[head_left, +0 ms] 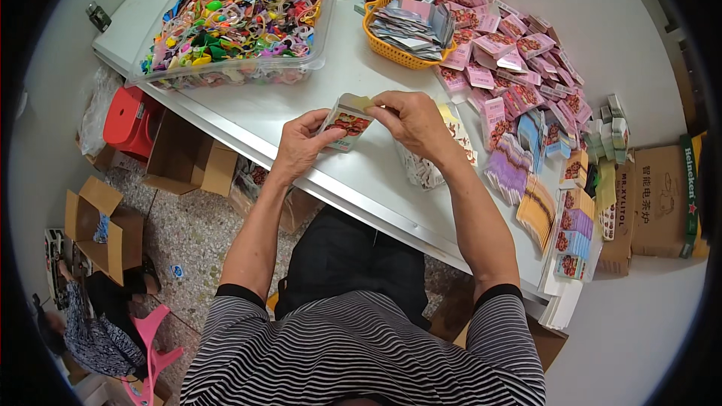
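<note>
In my left hand [302,144] is a small printed carton [348,124], gripped between thumb and fingers and tilted above the table's near edge. Its grey top flap stands open. The fingers of my right hand [414,124] pinch a small yellowish slip [362,102] at the carton's open top; how far it reaches inside is hidden. Beneath my right wrist lies a pile of white packets with a red-brown print [423,169], partly covered by the arm. Fanned stacks of flat purple cartons [510,168] and orange cartons [537,209] spread to the right of that forearm.
A clear plastic bin [316,64] full of colourful trinkets stands far left on the white table [248,105]. Behind my hands sits a yellow basket [398,56] of silvery packets, beside heaped pink cartons [519,94]. Cardboard boxes [658,199] stand right; another person [101,323] sits lower left.
</note>
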{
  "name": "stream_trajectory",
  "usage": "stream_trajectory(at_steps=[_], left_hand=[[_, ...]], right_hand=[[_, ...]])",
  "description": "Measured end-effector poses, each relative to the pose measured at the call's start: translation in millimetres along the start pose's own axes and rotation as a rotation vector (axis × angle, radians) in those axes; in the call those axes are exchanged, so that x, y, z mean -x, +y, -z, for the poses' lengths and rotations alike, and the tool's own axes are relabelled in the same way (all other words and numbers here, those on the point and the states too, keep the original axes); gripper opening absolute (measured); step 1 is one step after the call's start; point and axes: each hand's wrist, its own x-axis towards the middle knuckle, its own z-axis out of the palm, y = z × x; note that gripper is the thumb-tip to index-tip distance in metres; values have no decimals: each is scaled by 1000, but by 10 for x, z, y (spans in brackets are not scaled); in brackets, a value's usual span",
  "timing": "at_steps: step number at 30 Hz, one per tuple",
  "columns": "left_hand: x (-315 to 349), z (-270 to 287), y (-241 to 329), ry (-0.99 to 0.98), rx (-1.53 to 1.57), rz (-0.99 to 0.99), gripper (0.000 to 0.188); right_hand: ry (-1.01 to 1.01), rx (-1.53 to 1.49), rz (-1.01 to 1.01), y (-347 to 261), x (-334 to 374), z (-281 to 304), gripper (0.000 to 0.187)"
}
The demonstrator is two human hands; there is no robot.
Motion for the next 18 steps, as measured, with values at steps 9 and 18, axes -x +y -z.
stream_trajectory(at_steps=[9, 18], left_hand=[[-21, 253, -23, -12, 63, -25, 38], [-57, 340, -52, 20, 43, -51, 40]], right_hand=[[1, -25, -19, -113, -211, -102, 17], [98, 15, -177, 577, 286, 256, 26]])
